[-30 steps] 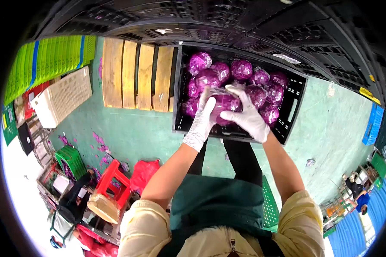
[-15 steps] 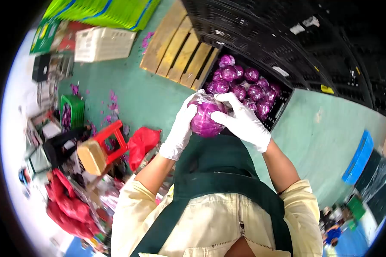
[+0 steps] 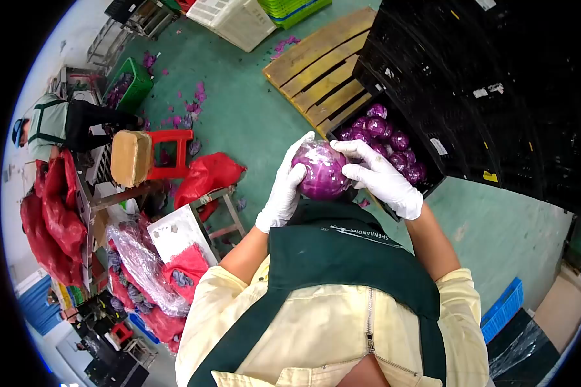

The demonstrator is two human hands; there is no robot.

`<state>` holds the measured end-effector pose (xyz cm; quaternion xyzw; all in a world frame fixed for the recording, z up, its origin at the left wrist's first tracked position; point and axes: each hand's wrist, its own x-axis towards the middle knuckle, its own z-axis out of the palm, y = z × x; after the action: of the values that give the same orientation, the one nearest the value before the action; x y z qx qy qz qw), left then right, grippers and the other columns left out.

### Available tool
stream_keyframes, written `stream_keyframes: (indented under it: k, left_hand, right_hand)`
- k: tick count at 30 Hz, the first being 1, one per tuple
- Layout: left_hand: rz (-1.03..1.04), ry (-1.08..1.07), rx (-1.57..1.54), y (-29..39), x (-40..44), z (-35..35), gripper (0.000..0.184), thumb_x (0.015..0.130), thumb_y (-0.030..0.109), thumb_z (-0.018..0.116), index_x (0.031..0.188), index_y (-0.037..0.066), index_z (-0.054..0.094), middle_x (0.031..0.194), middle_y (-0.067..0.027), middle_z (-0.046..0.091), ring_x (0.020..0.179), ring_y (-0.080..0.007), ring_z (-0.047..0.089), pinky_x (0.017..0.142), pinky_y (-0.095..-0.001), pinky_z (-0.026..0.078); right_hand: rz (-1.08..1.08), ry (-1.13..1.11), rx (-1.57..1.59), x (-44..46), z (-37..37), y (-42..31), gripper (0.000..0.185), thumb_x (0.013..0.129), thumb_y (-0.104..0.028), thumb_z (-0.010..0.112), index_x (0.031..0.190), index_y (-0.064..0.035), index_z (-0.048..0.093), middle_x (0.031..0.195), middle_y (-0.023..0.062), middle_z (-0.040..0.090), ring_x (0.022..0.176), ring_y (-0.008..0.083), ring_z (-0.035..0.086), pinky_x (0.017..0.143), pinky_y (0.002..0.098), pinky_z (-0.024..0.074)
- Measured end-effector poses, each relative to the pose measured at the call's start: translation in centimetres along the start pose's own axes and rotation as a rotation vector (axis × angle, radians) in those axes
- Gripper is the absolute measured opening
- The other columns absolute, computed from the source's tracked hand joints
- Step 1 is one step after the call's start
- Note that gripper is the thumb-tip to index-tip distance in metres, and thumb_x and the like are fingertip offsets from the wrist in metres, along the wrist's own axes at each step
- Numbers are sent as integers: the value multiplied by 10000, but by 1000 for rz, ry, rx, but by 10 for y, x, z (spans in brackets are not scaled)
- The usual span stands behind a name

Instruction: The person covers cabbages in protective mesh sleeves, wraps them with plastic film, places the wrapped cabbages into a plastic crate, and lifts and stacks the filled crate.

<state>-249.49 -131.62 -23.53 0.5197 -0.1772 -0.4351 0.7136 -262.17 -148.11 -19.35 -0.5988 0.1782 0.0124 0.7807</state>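
Observation:
Between my two white-gloved hands is a round red cabbage with shiny clear film on it, held up in front of my dark green apron. My left hand cups its left side, thumb on the near face. On the right side my right hand grips it, fingers over the top and thumb against its face. Just beyond, a black crate holds several more wrapped red cabbages. The cabbage's underside is hidden.
A wooden pallet lies beyond the crate, beside tall stacked black crates. To the left are a red stool, a red sack, a green bin with leaves, and a person. A blue crate is at right.
My view has turned toward the left, bringing the person and a work table more into sight. Both hands keep hold of the cabbage, which appears slightly turned.

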Motion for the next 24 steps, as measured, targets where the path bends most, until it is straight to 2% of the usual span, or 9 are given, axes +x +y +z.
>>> stream_keyframes:
  k: [3,6,9,10,11,14,21,23,24]
  left_hand:
    - [11,-23,-23,20,-15,-23,963,713,556,742,1425,46,342,1318,-113,468,1220,-216,469,1049,-359,372]
    - [19,-24,-49,39,-31,-48,975,702,553,755,1429,56,337,1314,-118,468,1217,-223,472,1043,-368,381]
    - [12,-21,-60,50,-45,-74,990,691,565,759,1431,60,337,1315,-120,466,1215,-224,475,1036,-370,390]
    - [27,-19,-44,51,-49,-82,956,704,535,755,1426,58,349,1320,-117,467,1218,-223,473,1044,-365,378]
    - [42,-17,-28,51,-53,-90,923,716,506,752,1421,57,361,1325,-115,468,1222,-221,472,1053,-361,365]
    - [124,-24,138,51,-55,-111,842,735,426,733,1408,52,390,1337,-105,471,1235,-214,462,1074,-348,327]
    - [143,-59,133,50,-64,-123,797,749,374,713,1399,35,400,1344,-95,473,1248,-204,451,1088,-336,299]
    - [141,-57,142,47,-68,-123,862,746,467,710,1405,23,378,1337,-110,474,1248,-216,455,1080,-351,322]
    - [145,-57,139,48,-71,-122,862,746,467,710,1405,23,378,1337,-110,474,1248,-216,455,1080,-351,322]
  right_hand:
    - [-49,-9,-21,9,31,5,379,888,-49,563,1263,-47,511,1289,63,493,1212,182,444,1054,333,357]
    - [-23,-49,67,18,67,2,416,890,-45,571,1293,-62,472,1384,75,415,1257,198,423,1046,344,373]
    - [-36,-59,94,25,100,2,416,898,-56,579,1296,-66,461,1394,82,407,1266,194,417,1044,345,379]
    - [-55,-68,111,28,108,8,445,892,-155,626,1293,-69,454,1374,106,423,1254,222,436,1047,351,372]
    - [-54,-68,103,32,117,18,445,892,-155,626,1293,-69,454,1374,106,423,1254,222,436,1047,351,372]
    - [-250,169,-403,40,143,31,579,837,-332,693,1291,-69,448,1314,158,454,1227,286,458,1048,361,356]
    - [-173,52,-322,36,148,29,556,856,-285,671,1314,-75,438,1323,160,437,1208,301,464,1050,371,356]
    - [-178,8,-304,31,147,26,487,876,-202,631,1309,-66,454,1333,135,434,1152,259,506,1008,352,395]
    - [-164,-18,-250,28,147,22,457,885,-158,610,1307,-63,463,1340,121,435,1124,235,526,985,341,414]
